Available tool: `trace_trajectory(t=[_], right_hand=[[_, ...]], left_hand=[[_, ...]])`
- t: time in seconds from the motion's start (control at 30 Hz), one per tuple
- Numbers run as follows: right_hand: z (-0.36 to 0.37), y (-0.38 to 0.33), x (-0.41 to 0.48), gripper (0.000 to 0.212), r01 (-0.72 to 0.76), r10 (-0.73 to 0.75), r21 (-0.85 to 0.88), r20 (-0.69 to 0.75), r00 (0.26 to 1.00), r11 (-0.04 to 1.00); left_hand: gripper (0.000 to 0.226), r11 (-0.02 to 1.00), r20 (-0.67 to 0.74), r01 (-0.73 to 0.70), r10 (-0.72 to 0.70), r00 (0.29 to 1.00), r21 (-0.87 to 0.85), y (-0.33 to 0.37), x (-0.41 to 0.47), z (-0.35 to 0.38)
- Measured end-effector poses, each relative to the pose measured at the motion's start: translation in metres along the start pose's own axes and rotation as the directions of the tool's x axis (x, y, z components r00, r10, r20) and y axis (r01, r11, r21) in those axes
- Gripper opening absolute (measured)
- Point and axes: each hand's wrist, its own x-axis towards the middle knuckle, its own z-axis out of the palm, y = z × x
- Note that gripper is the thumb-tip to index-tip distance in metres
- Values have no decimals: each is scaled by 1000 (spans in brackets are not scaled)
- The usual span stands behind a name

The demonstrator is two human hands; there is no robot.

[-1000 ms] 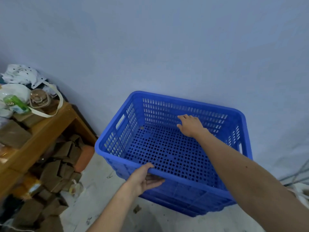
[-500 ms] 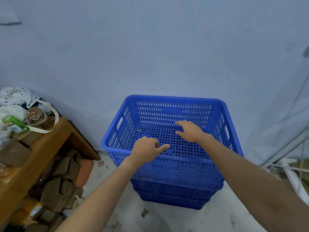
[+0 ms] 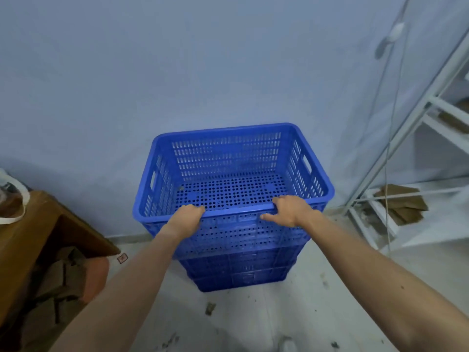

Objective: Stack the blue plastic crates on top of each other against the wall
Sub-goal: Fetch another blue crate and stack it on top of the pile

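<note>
Gripping the near rim of the top blue crate (image 3: 229,171), both hands sit just below the middle of the frame. The left hand (image 3: 186,217) is curled over the rim at its left part, fingers pressed together and hooked over the edge, so their tips are hidden inside. The right hand (image 3: 288,210) holds the rim further right; its fingers are folded over the top edge while the thumb points left along the outer face of the rim, so the rim is caught between thumb and fingers. Both forearms reach up from the lower corners of the frame.

That crate is upright, open side up, with a perforated floor and slotted walls, and a handle cutout shows in each short side. It sits on the lower blue crates (image 3: 239,273), whose stacked rims show beneath it, down to the pale floor (image 3: 253,318) in the lower centre. The stack's far side is close to the light blue wall (image 3: 177,72) that fills the upper half of the frame; whether it touches the wall cannot be told.

At the left edge stands a wooden table (image 3: 30,235) with brown cardboard pieces (image 3: 61,283) piled under it. At the right edge a white metal rack (image 3: 416,138) leans into view, with flattened cardboard (image 3: 403,207) on its low shelf and a thin cable (image 3: 390,138) hanging in front. Small bits of debris lie on the floor near the stack
</note>
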Motion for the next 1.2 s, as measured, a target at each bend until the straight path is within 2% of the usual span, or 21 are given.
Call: trace_trajectory(t=[0.1,0.2,0.3,0.4,0.6,0.8,1.2], right_hand=[[5,10,4,29,33,-37,-89,-46,998,995],[8,13,10,22,84,-93,-147,-55,994,985],[-6,21,15,13,139,-153,-235,-44,987,962],[-17,35,22,16,139,-162,-274,-64,985,951],[4,45,20,20,159,-196,-272,-115,974,949],[15,47,20,23,136,-185,-225,-214,959,965],[-4,59,31,19,180,-219,-210,-179,959,961]], left_hand=[[20,996,-28,8,-6,1000,90,-3,0,4],[24,990,-81,13,-1,997,142,-1,1,13],[21,993,-135,25,-10,991,114,2,8,12],[31,991,-163,40,-18,987,129,13,18,7],[44,964,-108,118,-95,990,239,27,24,8],[30,956,-144,173,-142,979,235,31,22,2],[21,982,-193,181,-169,967,50,35,25,5]])
